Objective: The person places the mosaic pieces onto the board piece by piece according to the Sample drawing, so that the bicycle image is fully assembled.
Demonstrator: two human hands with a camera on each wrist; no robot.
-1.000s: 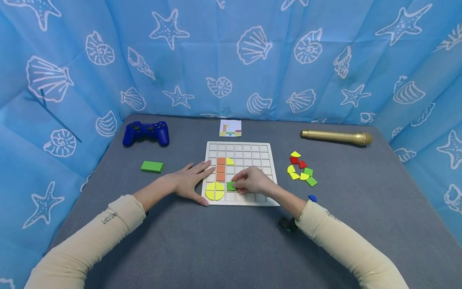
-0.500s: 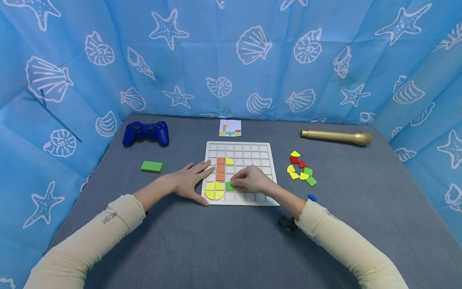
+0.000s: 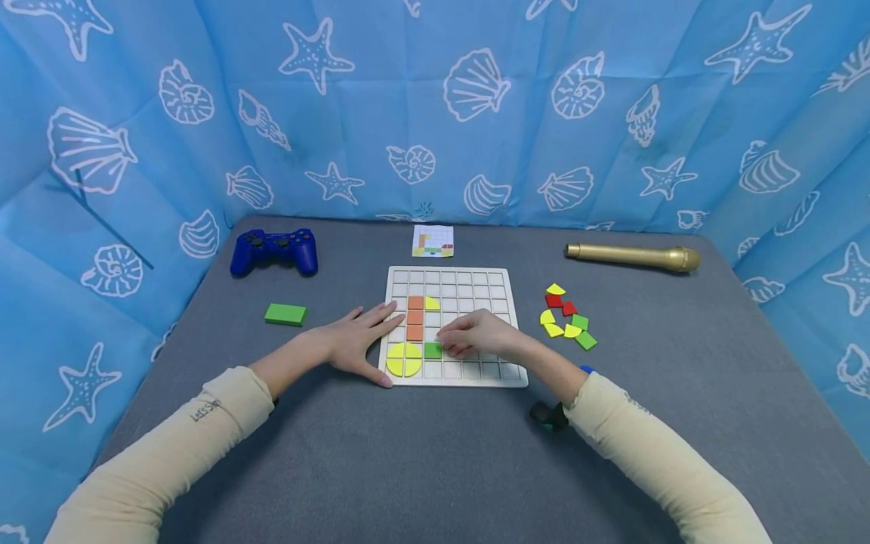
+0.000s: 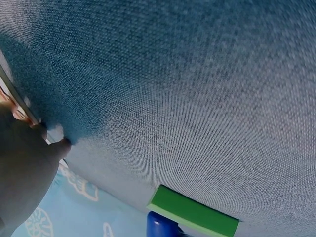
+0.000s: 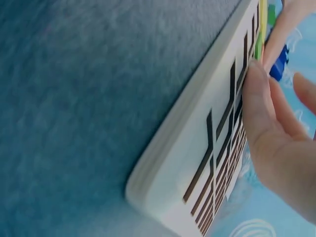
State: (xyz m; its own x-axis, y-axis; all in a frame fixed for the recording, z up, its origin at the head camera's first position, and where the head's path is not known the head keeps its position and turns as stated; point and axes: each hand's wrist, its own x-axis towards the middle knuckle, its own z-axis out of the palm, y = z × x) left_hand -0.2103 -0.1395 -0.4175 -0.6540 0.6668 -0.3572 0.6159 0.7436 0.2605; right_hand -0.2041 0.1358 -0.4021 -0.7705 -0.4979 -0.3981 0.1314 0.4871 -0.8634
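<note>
A white gridded board [image 3: 469, 291] lies on the grey table. My left hand [image 3: 353, 341] rests with spread fingers on its left edge. On the board, three orange square tiles [image 3: 415, 317] form a column beside a yellow quarter-round tile [image 3: 431, 304]. Several yellow quarter-rounds [image 3: 396, 368] make a circle at the lower left. To the right of that circle, a green square tile [image 3: 432, 350] lies in a cell. My right hand [image 3: 479, 335] has its fingertips right at this tile's right edge; the right wrist view shows its fingers [image 5: 256, 96] extended low over the board.
Loose red tiles [image 3: 553, 301], yellow and green ones lie right of the board, with a partly hidden blue piece [image 3: 587, 369] nearer me. Behind the board is a pattern card [image 3: 433, 241]. A game controller [image 3: 275, 251], a green block [image 3: 285, 314] and a gold microphone [image 3: 632, 257] lie around.
The green tile has shifted slightly left into its cell. My right fingertips have drawn back from over it to its right edge. The left hand stays put.
</note>
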